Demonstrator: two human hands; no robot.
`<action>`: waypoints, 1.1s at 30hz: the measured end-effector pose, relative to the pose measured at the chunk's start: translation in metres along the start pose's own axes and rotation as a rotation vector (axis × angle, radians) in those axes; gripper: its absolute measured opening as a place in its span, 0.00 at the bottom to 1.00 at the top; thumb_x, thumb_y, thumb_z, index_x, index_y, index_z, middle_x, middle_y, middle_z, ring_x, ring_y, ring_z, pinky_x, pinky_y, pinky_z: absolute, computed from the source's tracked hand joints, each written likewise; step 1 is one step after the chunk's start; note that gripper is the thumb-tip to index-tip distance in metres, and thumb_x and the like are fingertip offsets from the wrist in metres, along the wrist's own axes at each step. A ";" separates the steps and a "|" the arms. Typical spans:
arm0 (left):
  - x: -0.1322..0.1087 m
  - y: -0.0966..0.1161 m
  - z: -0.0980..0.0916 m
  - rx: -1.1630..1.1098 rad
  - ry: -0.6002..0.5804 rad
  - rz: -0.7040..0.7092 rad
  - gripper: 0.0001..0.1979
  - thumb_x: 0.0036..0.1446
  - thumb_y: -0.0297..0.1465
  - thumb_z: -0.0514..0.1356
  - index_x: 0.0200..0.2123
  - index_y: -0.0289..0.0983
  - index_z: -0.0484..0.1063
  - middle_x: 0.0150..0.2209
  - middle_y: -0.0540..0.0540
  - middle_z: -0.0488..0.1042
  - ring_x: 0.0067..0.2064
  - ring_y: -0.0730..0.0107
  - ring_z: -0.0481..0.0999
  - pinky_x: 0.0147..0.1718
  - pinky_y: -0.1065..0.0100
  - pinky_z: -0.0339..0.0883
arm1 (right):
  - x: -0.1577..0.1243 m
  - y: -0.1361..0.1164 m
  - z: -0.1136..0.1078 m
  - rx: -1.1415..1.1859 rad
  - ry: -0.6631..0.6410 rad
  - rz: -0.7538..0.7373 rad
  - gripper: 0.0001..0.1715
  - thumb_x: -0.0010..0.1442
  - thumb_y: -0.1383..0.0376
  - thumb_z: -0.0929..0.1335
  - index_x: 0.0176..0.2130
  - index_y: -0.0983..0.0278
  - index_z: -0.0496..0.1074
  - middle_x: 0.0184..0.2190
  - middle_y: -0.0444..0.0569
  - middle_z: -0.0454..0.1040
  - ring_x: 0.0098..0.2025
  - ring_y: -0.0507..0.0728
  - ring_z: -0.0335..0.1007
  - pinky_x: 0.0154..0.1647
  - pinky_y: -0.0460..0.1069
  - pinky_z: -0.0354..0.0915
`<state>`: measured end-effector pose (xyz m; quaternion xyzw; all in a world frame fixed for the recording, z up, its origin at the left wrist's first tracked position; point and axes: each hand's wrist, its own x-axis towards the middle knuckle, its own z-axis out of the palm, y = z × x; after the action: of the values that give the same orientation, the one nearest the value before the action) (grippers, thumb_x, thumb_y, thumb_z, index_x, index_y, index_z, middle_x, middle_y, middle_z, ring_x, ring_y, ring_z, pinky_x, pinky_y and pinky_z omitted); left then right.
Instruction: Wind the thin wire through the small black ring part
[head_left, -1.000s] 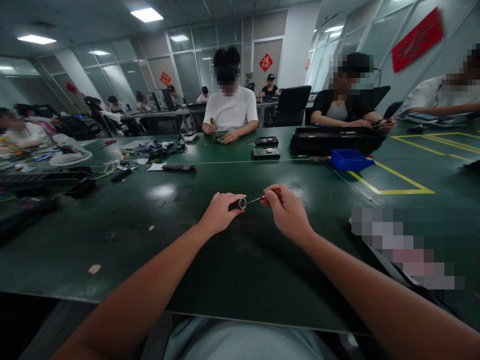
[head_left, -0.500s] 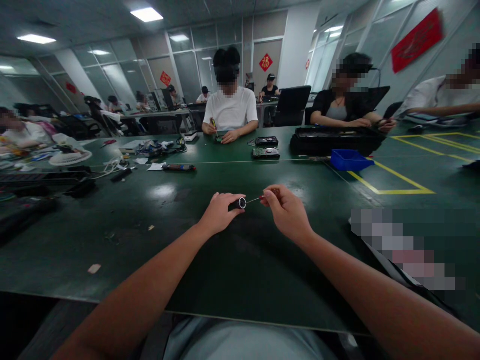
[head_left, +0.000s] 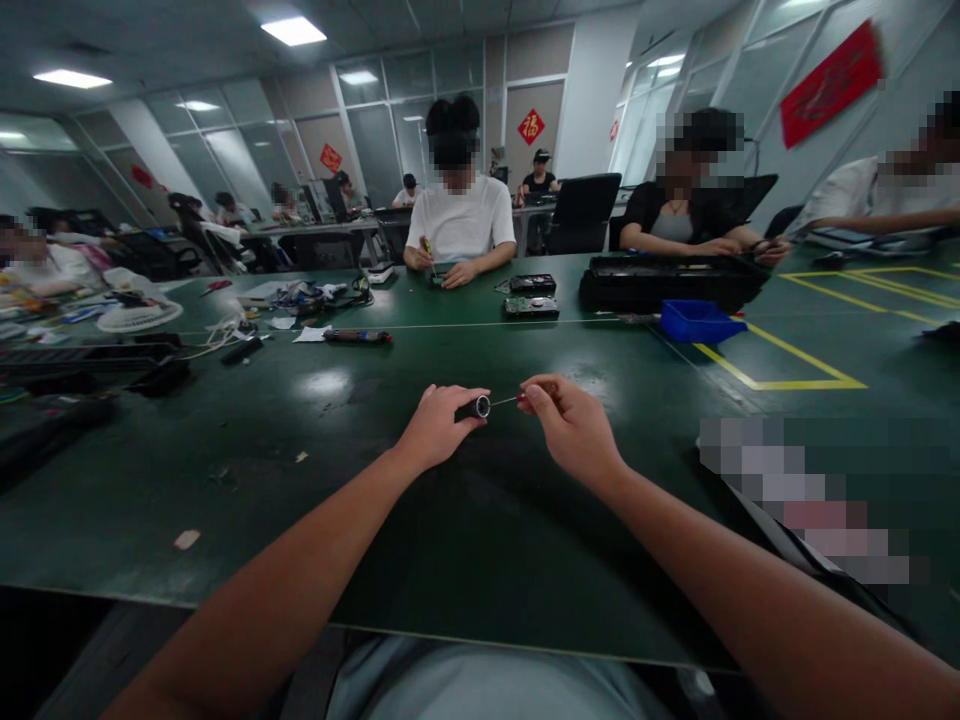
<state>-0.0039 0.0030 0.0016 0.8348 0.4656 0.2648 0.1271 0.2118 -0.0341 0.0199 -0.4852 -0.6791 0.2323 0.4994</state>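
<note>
Between the thumb and fingers of my left hand [head_left: 437,422] is a black cylindrical part [head_left: 481,407], its round end with a pale ring turned to the right. My right hand [head_left: 566,418] is closed around the handle of a screwdriver [head_left: 505,401]; most of that handle is hidden by the fingers. The thin metal shaft points left, and its tip is at the ringed end. Whether the tip sits inside the part or only touches it, I cannot tell. Both hands are just above the green table [head_left: 480,540].
Beyond my hands lie a dark tool-like object [head_left: 358,337], two opened electronic devices [head_left: 532,305] and a blue bin [head_left: 701,321]. Cables [head_left: 225,332] and parts lie at the left. A blurred-out flat item [head_left: 810,510] is at the right. Co-workers [head_left: 459,220] sit across the table.
Hardly anything differs. The fingers of my right hand have shifted slightly around the screwdriver handle, and my left hand keeps its hold on the black part.
</note>
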 end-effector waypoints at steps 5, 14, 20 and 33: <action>-0.001 0.000 0.000 -0.005 -0.017 0.007 0.20 0.62 0.34 0.62 0.57 0.46 0.71 0.52 0.46 0.76 0.55 0.57 0.71 0.63 0.43 0.50 | 0.001 -0.002 0.000 0.008 -0.019 0.020 0.16 0.68 0.54 0.62 0.40 0.60 0.72 0.32 0.49 0.80 0.37 0.58 0.78 0.39 0.54 0.69; 0.000 -0.002 0.002 0.003 -0.028 0.024 0.20 0.62 0.34 0.62 0.57 0.45 0.71 0.51 0.46 0.76 0.53 0.57 0.72 0.60 0.47 0.55 | 0.001 -0.002 0.000 -0.021 -0.031 0.006 0.14 0.67 0.56 0.62 0.41 0.61 0.72 0.33 0.50 0.80 0.37 0.59 0.78 0.39 0.54 0.69; 0.001 0.000 0.001 -0.014 -0.013 0.021 0.19 0.61 0.34 0.63 0.56 0.42 0.72 0.49 0.46 0.77 0.50 0.58 0.73 0.55 0.53 0.60 | 0.000 -0.002 0.000 -0.017 -0.014 0.002 0.15 0.67 0.55 0.63 0.41 0.62 0.72 0.33 0.49 0.79 0.37 0.58 0.78 0.39 0.53 0.69; 0.000 -0.004 0.001 -0.022 -0.028 0.037 0.19 0.62 0.34 0.62 0.56 0.44 0.71 0.49 0.47 0.77 0.51 0.57 0.72 0.57 0.50 0.57 | 0.000 -0.004 -0.002 -0.030 0.025 -0.007 0.15 0.68 0.56 0.63 0.40 0.62 0.72 0.31 0.49 0.79 0.35 0.58 0.77 0.37 0.52 0.68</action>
<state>-0.0057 0.0056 -0.0013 0.8454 0.4454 0.2606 0.1376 0.2118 -0.0361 0.0243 -0.4932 -0.6779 0.2142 0.5013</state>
